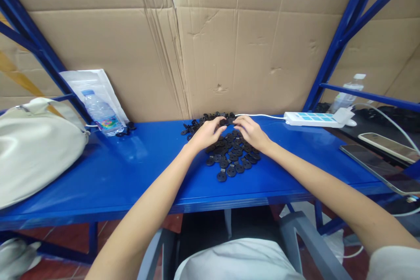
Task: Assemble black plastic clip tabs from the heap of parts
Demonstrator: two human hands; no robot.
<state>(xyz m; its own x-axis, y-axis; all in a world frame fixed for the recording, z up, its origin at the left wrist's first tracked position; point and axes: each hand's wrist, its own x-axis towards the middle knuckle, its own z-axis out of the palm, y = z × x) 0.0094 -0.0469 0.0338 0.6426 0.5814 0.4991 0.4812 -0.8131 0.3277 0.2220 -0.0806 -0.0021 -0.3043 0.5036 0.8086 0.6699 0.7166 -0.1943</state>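
Observation:
A heap of small black round plastic discs (231,155) lies on the blue metal tabletop (131,170); each disc has a central hole and a small tab. My left hand (206,133) and my right hand (249,133) rest on the far part of the heap, fingertips curved in towards each other. The fingers nearly meet above the discs. Whether either hand holds a disc is hidden by the fingers.
A cream cloth bag (36,148) and a water bottle (101,113) with a few black discs (126,129) stand left. A white power strip (311,119) and two phones (377,166) lie right. Cardboard sheets (256,39) and blue shelf uprights (341,39) stand behind.

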